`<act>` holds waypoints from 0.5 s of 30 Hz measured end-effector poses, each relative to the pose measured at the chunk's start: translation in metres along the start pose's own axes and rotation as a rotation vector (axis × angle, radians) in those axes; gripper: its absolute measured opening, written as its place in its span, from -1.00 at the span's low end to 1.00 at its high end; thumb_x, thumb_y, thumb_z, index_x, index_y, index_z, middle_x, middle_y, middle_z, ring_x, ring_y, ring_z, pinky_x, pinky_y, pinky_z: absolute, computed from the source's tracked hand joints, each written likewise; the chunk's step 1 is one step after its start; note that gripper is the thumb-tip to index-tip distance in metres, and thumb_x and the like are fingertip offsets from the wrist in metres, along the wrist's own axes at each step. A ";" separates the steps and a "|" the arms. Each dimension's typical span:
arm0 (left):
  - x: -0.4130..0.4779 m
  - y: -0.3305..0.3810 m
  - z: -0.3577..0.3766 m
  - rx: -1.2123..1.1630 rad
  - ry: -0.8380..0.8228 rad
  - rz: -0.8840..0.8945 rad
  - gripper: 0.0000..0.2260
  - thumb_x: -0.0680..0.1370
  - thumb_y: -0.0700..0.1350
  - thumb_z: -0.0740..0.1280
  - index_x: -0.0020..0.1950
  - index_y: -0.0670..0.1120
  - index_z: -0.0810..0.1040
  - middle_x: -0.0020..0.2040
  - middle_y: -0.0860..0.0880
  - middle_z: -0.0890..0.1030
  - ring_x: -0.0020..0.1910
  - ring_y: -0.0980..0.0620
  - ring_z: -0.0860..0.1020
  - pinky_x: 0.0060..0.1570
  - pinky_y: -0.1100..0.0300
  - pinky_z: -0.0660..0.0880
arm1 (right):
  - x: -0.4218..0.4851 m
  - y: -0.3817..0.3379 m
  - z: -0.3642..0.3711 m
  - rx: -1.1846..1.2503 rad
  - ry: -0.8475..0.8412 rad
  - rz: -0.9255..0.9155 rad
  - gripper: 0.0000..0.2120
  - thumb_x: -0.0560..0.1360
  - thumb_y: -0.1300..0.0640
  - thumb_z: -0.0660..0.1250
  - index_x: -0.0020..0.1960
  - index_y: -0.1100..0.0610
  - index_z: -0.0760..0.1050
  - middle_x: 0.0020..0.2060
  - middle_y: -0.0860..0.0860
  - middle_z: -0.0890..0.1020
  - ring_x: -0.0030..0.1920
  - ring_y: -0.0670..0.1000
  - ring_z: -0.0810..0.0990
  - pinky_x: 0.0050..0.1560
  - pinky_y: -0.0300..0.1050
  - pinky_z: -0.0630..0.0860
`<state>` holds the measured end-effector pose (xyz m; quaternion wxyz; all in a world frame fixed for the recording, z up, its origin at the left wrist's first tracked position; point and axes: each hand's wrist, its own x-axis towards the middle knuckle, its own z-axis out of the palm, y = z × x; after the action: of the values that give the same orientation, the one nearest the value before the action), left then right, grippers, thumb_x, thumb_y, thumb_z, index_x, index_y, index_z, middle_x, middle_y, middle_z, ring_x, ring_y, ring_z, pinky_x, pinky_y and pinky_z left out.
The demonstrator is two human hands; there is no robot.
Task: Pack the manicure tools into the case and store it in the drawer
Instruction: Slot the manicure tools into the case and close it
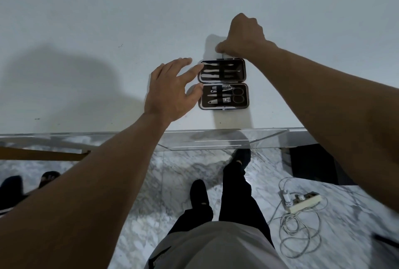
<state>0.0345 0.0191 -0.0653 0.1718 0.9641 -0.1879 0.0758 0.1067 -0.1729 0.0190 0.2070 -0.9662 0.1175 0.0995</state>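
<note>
The case (246, 98) lies opened flat on the white table (86, 31), a little in from the table's near edge, its two halves one beyond the other. The manicure tools (222, 72) appear seated under the elastic bands in both halves, with the scissors (237, 95) in the nearer half.

The right hand (244, 35) reaches to the far side of the case, its grip curled down and seemingly pinching the far rim, though the fingertips are hidden behind the hand. The left hand (170, 93) sits at the left side of the case, its grip wide and holding nothing, one fingertip at the far half's left edge and the thumb by the near half.

The step in hand looks like folding the case shut. To do it well, the left hand should pin the near half so it does not slide. The right should swing the far half over on the hinge, checking that no tool tip pokes past the rim before pressing the halves together. Which fixture below the case is the drawer cannot be told.
</note>
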 end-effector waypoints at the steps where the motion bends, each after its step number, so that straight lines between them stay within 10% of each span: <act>1: 0.000 0.000 0.000 0.001 -0.001 0.000 -0.58 0.57 0.13 0.18 0.43 0.16 0.42 0.44 0.06 0.43 0.45 0.05 0.33 0.43 0.00 0.18 | 0.001 -0.003 0.001 -0.014 -0.001 0.001 -0.66 0.38 0.20 0.43 -0.33 0.14 0.25 -0.28 0.05 0.44 -0.15 0.12 0.46 -0.16 -0.15 0.38; 15: 0.000 0.001 0.000 -0.018 0.016 0.007 -0.59 0.56 0.11 0.20 0.41 0.13 0.46 0.42 0.04 0.45 0.44 0.04 0.35 0.43 -0.01 0.18 | 0.009 -0.012 0.004 0.066 -0.087 0.062 -0.72 0.35 0.13 0.40 -0.36 0.13 0.30 -0.40 0.02 0.46 -0.37 0.04 0.47 -0.38 -0.21 0.36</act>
<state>0.0343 0.0181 -0.0651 0.1815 0.9613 -0.1904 0.0823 0.1175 -0.1619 0.0176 0.2406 -0.9494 0.1415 0.1439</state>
